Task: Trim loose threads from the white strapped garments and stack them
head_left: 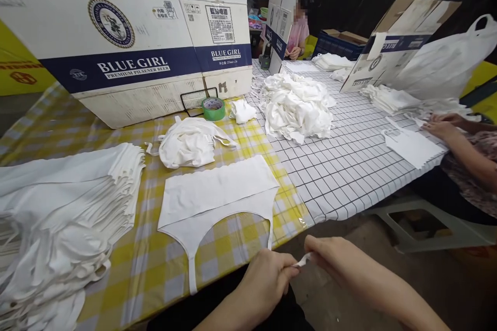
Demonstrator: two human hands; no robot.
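A flat white cloth piece with two thin straps (217,196) lies on the yellow checked tablecloth (147,264) in front of me. My left hand (267,276) and my right hand (330,258) meet just past the table's near edge. Both pinch a small white strip (303,260) between their fingertips, close to the end of the cloth's right strap. A tall stack of folded white cloths (66,217) rests at my left, and a bundled white cloth (190,142) lies behind the flat piece.
A Blue Girl beer carton (128,41) stands at the back with a green tape roll (213,108) beside it. A heap of white cloths (297,106) lies on the grid-patterned cloth. A person's forearm (462,147) rests at the right; another person sits far back.
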